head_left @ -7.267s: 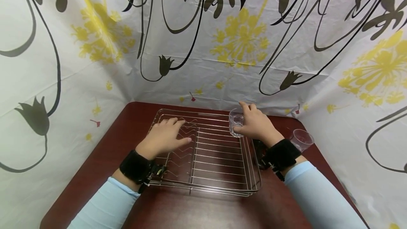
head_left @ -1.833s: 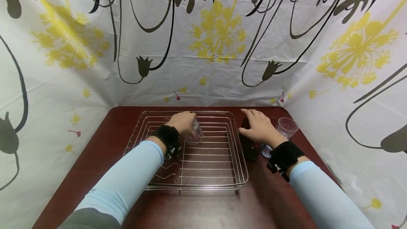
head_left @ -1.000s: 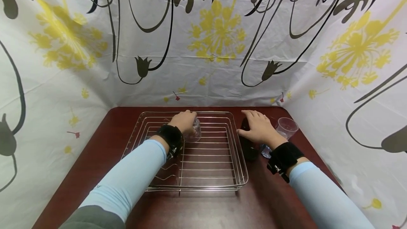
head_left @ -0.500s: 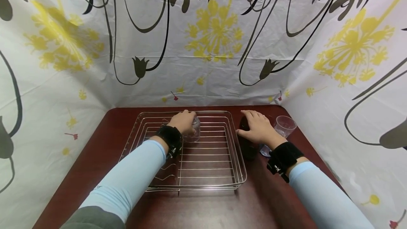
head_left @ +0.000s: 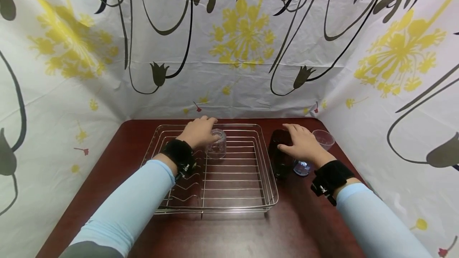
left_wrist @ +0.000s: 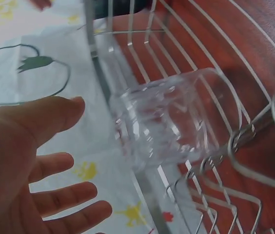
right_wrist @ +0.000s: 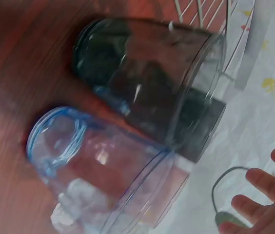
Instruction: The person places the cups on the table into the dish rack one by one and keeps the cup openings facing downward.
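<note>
A small clear drinking glass [head_left: 216, 145] stands upside down on the wire dish rack [head_left: 229, 211], near its back and left of the middle. Just left of that glass [left_wrist: 164, 122], my left hand [head_left: 198, 132] has its fingers spread; the left wrist view shows a gap between hand and glass. My right hand [head_left: 305, 143] hovers open above the right side of the rack. Below it stand a dark tinted tumbler [right_wrist: 142, 73] and a blue-tinted clear tumbler [right_wrist: 98, 161], side by side. The right wrist view shows its fingers [right_wrist: 266, 183] apart from both.
Another clear cup [head_left: 324, 138] stands farther right, partly behind the right hand. Wavy wire dividers [head_left: 186, 194] run along the rack's left side. The dark red table [head_left: 244, 236] is enclosed by a patterned sheet [head_left: 222, 90] at the back and sides.
First my right hand held the glass above the rack; later my left hand gripped it there. Now the left hand has let go and drawn left, while the right has shifted slightly right.
</note>
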The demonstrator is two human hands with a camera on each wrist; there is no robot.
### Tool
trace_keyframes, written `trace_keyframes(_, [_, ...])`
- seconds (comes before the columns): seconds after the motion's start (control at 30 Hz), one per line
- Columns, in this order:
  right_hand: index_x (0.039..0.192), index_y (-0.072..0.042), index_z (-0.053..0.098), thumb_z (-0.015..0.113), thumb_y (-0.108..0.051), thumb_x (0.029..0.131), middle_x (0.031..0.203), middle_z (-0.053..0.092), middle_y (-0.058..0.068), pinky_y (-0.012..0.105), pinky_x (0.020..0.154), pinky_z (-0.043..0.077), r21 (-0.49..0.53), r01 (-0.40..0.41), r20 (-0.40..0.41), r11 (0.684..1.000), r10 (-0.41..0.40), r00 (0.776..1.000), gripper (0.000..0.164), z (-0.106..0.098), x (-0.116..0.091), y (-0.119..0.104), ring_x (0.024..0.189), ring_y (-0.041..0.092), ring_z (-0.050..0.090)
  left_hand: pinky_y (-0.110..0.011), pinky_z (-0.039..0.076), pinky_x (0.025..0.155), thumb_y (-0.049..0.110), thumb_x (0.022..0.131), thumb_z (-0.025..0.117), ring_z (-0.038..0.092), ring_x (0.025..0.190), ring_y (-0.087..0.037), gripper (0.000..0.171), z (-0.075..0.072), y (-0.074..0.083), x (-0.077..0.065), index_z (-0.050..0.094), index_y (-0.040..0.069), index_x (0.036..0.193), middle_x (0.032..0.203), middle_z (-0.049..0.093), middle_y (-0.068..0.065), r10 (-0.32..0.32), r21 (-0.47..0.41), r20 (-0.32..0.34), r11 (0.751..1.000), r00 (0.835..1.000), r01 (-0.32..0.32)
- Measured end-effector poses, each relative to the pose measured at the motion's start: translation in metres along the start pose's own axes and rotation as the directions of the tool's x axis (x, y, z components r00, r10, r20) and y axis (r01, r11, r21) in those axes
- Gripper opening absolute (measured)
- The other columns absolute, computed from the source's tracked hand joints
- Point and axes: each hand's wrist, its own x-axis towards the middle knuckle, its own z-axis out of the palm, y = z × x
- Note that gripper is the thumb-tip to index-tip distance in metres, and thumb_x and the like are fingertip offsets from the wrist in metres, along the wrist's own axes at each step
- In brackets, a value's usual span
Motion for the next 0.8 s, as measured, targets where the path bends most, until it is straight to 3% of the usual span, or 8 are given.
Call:
trace_keyframes(0.43, [0.153, -0.002, 0.033, 0.063, -0.042, 0.095, 0.153, 0.036, 0.027, 0.071, 0.107, 0.03, -0.016, -0.024, 0.013, 1.0, 0.024, 1.0, 0.077, -0.007, -0.014, 0.028, 0.14, 0.051, 0.031, -0.063, 0.035, 0.109, 0.055, 0.095, 0.06, 0.044, 0.135, -0.041, 0.072, -0.004, -0.029, -0.052, 0.042, 0.015, 0.152, 0.148, 0.046, -0.018, -0.032, -0.086, -0.113, 0.996, 0.993, 0.023])
trace_keyframes(0.67, [0.154, -0.003, 0.03, 0.065, -0.049, 0.091, 0.152, 0.033, 0.032, 0.076, 0.103, 0.03, 0.008, -0.047, 0.083, 0.999, 0.046, 0.995, 0.085, -0.01, -0.029, 0.05, 0.138, 0.056, 0.029, -0.063, 0.037, 0.108, 0.055, 0.095, 0.06, 0.045, 0.134, -0.041, 0.072, -0.007, -0.027, -0.065, 0.042, 0.015, 0.153, 0.148, 0.047, -0.018, -0.014, -0.076, -0.138, 0.997, 0.99, 0.004])
trace_keyframes(0.8, [0.153, 0.0, 0.031, 0.069, -0.045, 0.089, 0.151, 0.033, 0.035, 0.075, 0.105, 0.028, 0.028, -0.057, 0.083, 0.998, 0.054, 0.995, 0.087, -0.009, -0.037, 0.064, 0.136, 0.059, 0.029, -0.063, 0.036, 0.109, 0.055, 0.096, 0.058, 0.045, 0.135, -0.04, 0.071, -0.008, -0.027, -0.067, 0.042, 0.016, 0.153, 0.149, 0.047, -0.017, -0.008, -0.076, -0.153, 0.997, 0.988, -0.004])
